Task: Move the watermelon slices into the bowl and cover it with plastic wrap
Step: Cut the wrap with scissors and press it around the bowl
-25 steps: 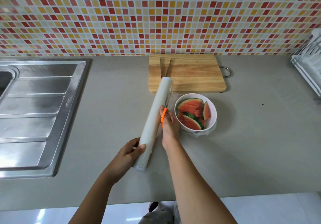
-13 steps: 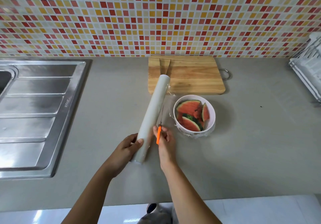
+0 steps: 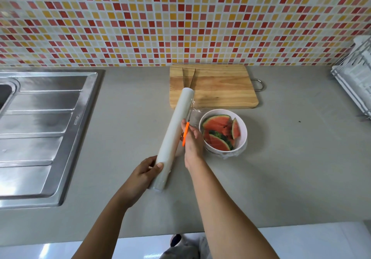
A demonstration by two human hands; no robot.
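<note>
A white bowl on the grey counter holds several watermelon slices, with clear film lying over them and bunched under the bowl's near side. A long roll of plastic wrap lies slanted just left of the bowl. My left hand grips the roll's near end. My right hand is between roll and bowl and holds an orange-handled cutter, its thin blade pointing away from me along the roll. A strip of film still runs from the roll's far part to the bowl.
A wooden cutting board with metal tongs on it lies behind the bowl, against the tiled wall. A steel sink drainboard fills the left side. A wire dish rack stands at the right edge.
My right hand with the cutter drew back toward me along the roll, then moved forward again to beside the bowl. The left hand and the roll have barely shifted.
</note>
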